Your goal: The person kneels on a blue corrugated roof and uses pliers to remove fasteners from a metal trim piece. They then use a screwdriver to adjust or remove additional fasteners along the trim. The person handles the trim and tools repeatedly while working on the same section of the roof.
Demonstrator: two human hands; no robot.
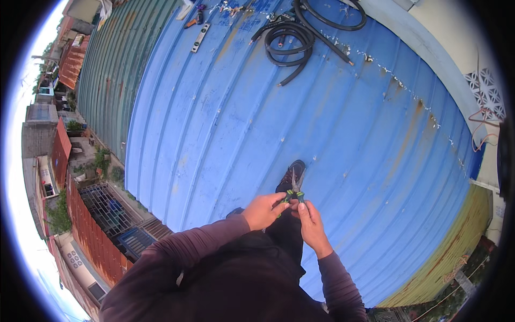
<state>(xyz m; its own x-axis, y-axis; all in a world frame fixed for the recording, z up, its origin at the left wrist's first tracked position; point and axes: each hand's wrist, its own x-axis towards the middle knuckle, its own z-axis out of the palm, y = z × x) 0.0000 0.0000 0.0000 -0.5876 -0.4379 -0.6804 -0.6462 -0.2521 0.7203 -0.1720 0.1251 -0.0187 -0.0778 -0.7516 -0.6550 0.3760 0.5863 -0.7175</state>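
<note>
Both my hands meet in front of my body around a pair of long-nose pliers (296,185) with green and black handles. My left hand (262,211) is closed on one handle, and my right hand (313,225) is closed on the other, its thumb along the grip. The metal jaws point away from me and stand slightly apart. Behind the jaws shows my dark shoe (290,175) on the blue corrugated metal roof (236,134). No other thing can be made out in my fingers.
Coils of black insulated tubing (292,48) lie at the far side of the roof. A spirit level (200,38) and an orange-and-black tool (191,23) lie to their left. A pale wall (448,35) borders the right. The roof's left edge drops toward houses and a yard below.
</note>
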